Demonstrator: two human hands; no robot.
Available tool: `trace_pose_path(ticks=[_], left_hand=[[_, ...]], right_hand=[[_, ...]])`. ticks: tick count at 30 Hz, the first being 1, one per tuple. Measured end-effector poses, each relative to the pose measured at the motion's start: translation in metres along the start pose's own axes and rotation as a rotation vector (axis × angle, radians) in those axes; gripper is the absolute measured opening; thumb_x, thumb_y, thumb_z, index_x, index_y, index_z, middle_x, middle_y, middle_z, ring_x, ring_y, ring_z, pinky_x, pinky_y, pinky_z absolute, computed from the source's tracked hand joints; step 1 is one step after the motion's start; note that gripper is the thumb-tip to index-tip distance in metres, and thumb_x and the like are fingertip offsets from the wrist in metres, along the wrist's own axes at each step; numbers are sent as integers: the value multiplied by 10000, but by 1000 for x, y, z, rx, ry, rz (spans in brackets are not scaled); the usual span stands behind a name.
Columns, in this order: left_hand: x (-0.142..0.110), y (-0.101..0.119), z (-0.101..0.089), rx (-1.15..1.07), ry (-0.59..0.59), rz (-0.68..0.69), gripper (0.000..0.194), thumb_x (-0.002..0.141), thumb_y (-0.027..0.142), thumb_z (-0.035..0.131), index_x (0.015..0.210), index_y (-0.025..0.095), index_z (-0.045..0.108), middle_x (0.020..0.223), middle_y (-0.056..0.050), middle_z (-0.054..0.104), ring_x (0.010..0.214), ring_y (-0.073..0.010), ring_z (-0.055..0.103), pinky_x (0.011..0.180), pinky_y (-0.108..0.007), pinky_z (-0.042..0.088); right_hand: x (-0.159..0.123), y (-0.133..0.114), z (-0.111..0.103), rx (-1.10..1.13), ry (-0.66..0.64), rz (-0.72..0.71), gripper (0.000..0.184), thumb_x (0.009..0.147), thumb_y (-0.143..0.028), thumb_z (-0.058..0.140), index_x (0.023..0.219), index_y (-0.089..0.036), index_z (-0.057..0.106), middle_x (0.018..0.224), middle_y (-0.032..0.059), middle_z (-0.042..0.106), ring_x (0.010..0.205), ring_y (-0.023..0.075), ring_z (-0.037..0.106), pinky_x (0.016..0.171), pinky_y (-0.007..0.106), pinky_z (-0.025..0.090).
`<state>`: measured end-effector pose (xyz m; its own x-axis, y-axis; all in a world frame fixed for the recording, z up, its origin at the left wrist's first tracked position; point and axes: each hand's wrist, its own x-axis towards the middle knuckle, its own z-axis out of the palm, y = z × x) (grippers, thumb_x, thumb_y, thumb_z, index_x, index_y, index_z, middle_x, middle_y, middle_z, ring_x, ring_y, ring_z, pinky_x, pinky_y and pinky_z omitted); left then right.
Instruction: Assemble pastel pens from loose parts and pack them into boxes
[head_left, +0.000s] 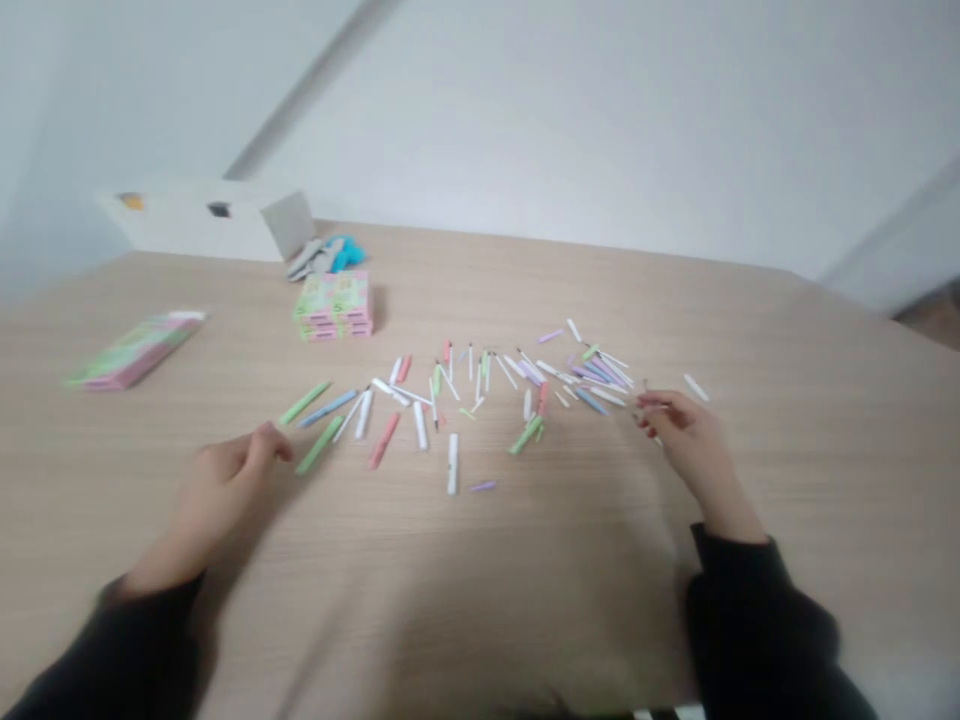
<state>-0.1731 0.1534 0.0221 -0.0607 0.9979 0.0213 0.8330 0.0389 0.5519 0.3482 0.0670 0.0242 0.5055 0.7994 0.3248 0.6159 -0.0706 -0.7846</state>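
Note:
My left hand (pixel 232 475) is curled closed just above the table's left part, beside a green pen barrel (pixel 320 445); whatever it may hold is hidden. My right hand (pixel 686 440) pinches a small, thin piece at the right end of the scattered pen parts, too blurred to name. Between the hands lie many loose pieces: a white barrel (pixel 453 464), a red barrel (pixel 384 441), a blue barrel (pixel 328 409) and a purple clip-like piece (pixel 484 486). Thin white sticks with dark tips are among them. A denser pile of purple and white pieces (pixel 604 372) lies near my right hand.
Pink-and-green boxes (pixel 334 305) are stacked at the back left, with a similar flat pack (pixel 142 350) farther left. Behind the stack lie a grey and blue cloth-like bundle (pixel 328 257) and a white box (pixel 210 225). A pale wall borders the table (pixel 487 590).

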Motion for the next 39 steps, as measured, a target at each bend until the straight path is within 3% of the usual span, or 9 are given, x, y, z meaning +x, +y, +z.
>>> trace_pose_path(ticks=[8,14,19,27,31,33,35,37,39], left_hand=[[-23,74,28,-113,-173,223,494,904,511,354,664,189,643,478,26,487,513,-170,500,575,-268,380],[-48,145,71,-272,-440,451,576,951,579,343,616,195,611,459,14,493,493,-160,499,564,-271,395],[-76,196,118,-536,-669,437,468,963,552,455,1101,172,689,663,10,577,571,-155,516,579,-270,433],[-92,203,162,-881,-719,163,598,850,677,631,1060,135,771,691,-30,616,627,-156,497,603,-273,392],[-86,199,157,-971,-658,68,494,789,637,731,869,151,766,740,-41,660,714,-174,543,690,-279,429],[-82,197,152,-992,-583,43,482,773,638,748,789,156,731,712,-25,637,713,-163,533,673,-259,412],[-77,196,145,-1033,-571,31,497,760,653,753,747,160,690,696,-16,625,699,-157,534,652,-252,409],[-74,194,138,-1080,-609,26,506,753,655,758,735,159,663,687,-12,619,674,-152,539,636,-252,421],[-73,191,131,-1108,-633,29,492,761,633,765,741,154,654,675,-9,613,638,-140,535,609,-248,422]], right_hand=[[4,55,-49,-500,94,130,185,792,-282,629,881,-151,724,927,112,733,727,208,630,726,339,496],[-20,58,-25,-638,-216,109,289,894,-274,627,629,-162,645,883,156,682,738,231,656,671,336,460],[-35,27,-4,-558,-369,-67,265,977,-179,484,750,-179,620,855,137,679,771,246,662,719,359,493],[-103,-34,56,-148,-588,-551,204,1028,-265,451,1059,-175,631,1039,119,730,946,232,683,826,352,556],[-78,-25,52,-135,-658,-647,235,1036,-317,465,970,-196,655,991,87,726,879,215,668,815,347,546],[-34,-4,31,-175,-505,-541,248,1015,-325,493,851,-202,631,895,65,676,799,196,635,795,338,530],[21,28,2,-240,-123,-413,131,942,-302,577,947,-188,642,996,108,647,988,251,620,941,402,493],[71,69,-28,-388,196,-169,337,843,-299,667,1134,-136,620,1155,181,595,1140,327,559,1017,484,434],[102,109,-51,-526,265,64,562,800,-371,722,1272,-111,562,1277,234,537,1203,360,510,1012,502,409]])
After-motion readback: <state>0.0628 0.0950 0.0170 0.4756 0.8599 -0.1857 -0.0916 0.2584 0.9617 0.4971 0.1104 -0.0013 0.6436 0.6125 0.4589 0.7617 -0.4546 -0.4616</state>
